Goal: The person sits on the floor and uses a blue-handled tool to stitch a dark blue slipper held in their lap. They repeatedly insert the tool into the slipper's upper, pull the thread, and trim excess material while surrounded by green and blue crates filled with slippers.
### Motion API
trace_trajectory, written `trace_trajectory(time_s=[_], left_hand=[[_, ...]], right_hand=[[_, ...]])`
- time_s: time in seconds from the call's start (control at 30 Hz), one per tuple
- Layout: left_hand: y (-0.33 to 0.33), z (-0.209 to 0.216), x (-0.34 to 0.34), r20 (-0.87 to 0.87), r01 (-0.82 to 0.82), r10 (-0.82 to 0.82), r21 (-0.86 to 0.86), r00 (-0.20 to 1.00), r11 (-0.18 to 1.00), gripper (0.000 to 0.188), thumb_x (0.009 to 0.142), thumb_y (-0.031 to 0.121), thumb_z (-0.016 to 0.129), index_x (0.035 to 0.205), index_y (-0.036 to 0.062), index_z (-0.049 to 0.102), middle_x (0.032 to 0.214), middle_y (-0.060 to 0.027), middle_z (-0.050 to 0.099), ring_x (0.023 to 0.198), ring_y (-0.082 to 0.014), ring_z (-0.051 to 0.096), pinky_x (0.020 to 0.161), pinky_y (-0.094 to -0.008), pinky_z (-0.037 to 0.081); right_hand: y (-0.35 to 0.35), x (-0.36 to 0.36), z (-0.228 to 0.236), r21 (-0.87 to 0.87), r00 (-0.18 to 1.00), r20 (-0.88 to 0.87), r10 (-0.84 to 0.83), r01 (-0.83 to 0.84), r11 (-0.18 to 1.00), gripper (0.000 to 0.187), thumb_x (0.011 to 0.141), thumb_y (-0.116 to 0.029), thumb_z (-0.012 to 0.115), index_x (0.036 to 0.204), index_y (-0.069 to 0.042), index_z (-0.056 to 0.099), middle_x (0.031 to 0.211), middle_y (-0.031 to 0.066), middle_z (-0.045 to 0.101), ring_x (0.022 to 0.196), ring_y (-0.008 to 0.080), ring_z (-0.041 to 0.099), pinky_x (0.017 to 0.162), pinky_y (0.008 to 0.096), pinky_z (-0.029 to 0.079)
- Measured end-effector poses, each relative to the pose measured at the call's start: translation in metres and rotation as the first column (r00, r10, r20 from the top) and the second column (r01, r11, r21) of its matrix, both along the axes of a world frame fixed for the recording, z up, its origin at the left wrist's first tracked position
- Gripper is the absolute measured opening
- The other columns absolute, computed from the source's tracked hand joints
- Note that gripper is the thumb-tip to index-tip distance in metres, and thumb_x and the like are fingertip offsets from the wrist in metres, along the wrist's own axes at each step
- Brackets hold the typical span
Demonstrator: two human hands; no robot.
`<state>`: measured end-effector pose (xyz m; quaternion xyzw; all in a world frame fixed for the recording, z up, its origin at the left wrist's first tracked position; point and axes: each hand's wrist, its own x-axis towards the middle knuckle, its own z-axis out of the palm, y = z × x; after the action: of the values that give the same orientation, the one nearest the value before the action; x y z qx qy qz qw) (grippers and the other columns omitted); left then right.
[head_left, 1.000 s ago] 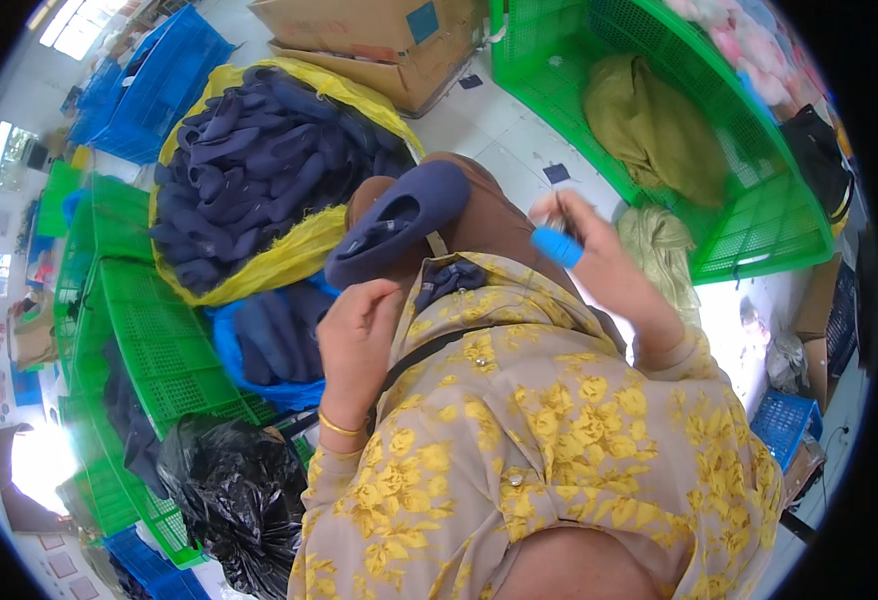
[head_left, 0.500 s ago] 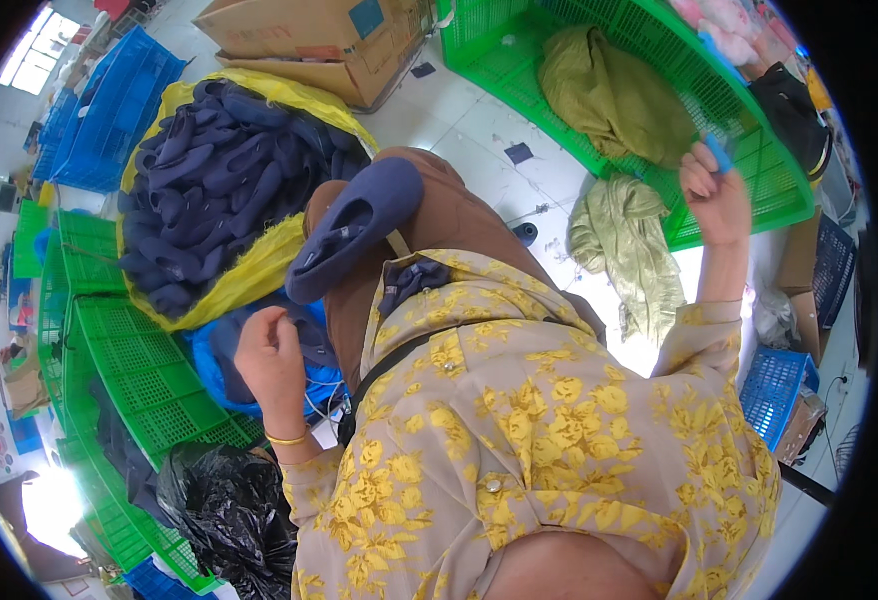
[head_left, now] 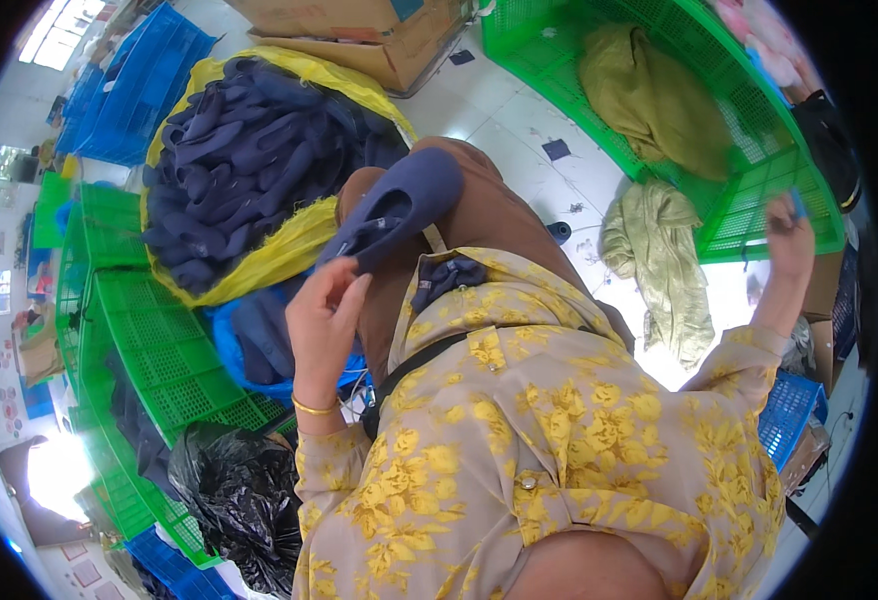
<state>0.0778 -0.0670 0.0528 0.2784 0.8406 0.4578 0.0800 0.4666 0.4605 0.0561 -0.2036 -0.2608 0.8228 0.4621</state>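
A navy slip-on shoe-shaped piece (head_left: 407, 200) lies across my brown-trousered thighs, its opening facing up. My left hand (head_left: 325, 310) is at its lower end, fingers bent and thumb apart; the fingertips overlap its edge without a visible grip. Out to the right, my right hand (head_left: 791, 245) is raised and blurred by motion, its fingers curled in. Something small and blue (head_left: 798, 204) shows at those fingers, too smeared to make out. A small crumpled dark cloth piece (head_left: 449, 282) rests on my lap at the shirt hem.
Beyond my left hand stands a yellow sack (head_left: 304, 235) heaped with navy shoe-shaped pieces. Green crates (head_left: 149, 330) and a black plastic bag (head_left: 234, 490) are at left. Another green crate (head_left: 774, 205) at right holds olive cloth (head_left: 659, 100); pale green cloth (head_left: 664, 270) hangs beside it.
My left hand has moved up and right, to the lower end of the navy piece, and its fingers have spread. My right hand has moved outward and down. The whole view has shifted.
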Motion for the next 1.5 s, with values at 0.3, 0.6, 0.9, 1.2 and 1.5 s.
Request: trace_trajectory(time_s=[0.3,0.6,0.9,1.2,1.5], left_hand=[[0.041,-0.045,-0.063,-0.442,0.058,-0.239,-0.384,0.864,0.922,0.018,0.079,0.007,0.069,0.097,0.0059,0.068,0.081,-0.0127,0.06,0.077,-0.0297,0.061,0.071,-0.0355,0.05],[0.038,0.034,0.012,-0.301,0.292,-0.28,-0.006,0.911,0.956,0.024,0.072,-0.006,0.067,0.094,0.0046,0.068,0.102,-0.0096,0.068,0.089,-0.0275,0.067,0.077,-0.0302,0.053],[0.035,0.038,0.034,0.085,0.331,-0.345,0.145,0.935,0.932,0.022,0.08,-0.008,0.066,0.101,-0.0007,0.066,0.106,-0.0066,0.066,0.085,-0.0122,0.063,0.071,-0.0238,0.051],[0.025,0.03,0.04,0.228,0.37,-0.402,0.171,0.887,0.913,0.021,0.076,-0.002,0.072,0.096,0.003,0.069,0.089,-0.0074,0.067,0.076,-0.0166,0.063,0.067,-0.0247,0.048],[0.02,0.034,0.037,0.058,0.555,-0.57,0.169,0.82,0.815,0.026,0.071,-0.009,0.072,0.094,0.0027,0.072,0.094,-0.0088,0.069,0.086,-0.0199,0.067,0.075,-0.0271,0.052]], right_hand=[[-0.084,-0.108,0.011,0.296,0.911,0.259,-0.322,0.242,0.924,0.009,0.098,-0.005,0.045,0.091,-0.004,0.05,0.073,0.0029,0.039,0.062,0.0125,0.033,0.059,0.0271,0.033],[-0.267,-0.237,0.008,0.44,0.623,0.687,0.375,-0.767,0.468,0.035,0.086,-0.001,0.063,0.119,-0.009,0.057,0.089,-0.0057,0.049,0.07,0.0025,0.041,0.062,0.0179,0.037],[-0.296,-0.245,0.016,0.587,0.6,0.752,0.274,-0.798,0.138,0.024,0.08,-0.011,0.074,0.1,-0.005,0.061,0.082,0.0022,0.056,0.062,0.0077,0.045,0.056,0.0223,0.039],[-0.295,-0.23,0.031,0.525,0.518,0.763,0.387,-0.846,0.098,0.017,0.086,-0.008,0.064,0.1,-0.003,0.057,0.095,0.0114,0.063,0.084,0.0274,0.065,0.072,0.0329,0.052],[-0.278,-0.224,0.041,0.638,0.592,0.77,0.238,-0.715,-0.286,0.047,0.067,0.003,0.061,0.112,-0.008,0.064,0.088,0.009,0.066,0.083,0.0305,0.065,0.067,0.0376,0.052]])
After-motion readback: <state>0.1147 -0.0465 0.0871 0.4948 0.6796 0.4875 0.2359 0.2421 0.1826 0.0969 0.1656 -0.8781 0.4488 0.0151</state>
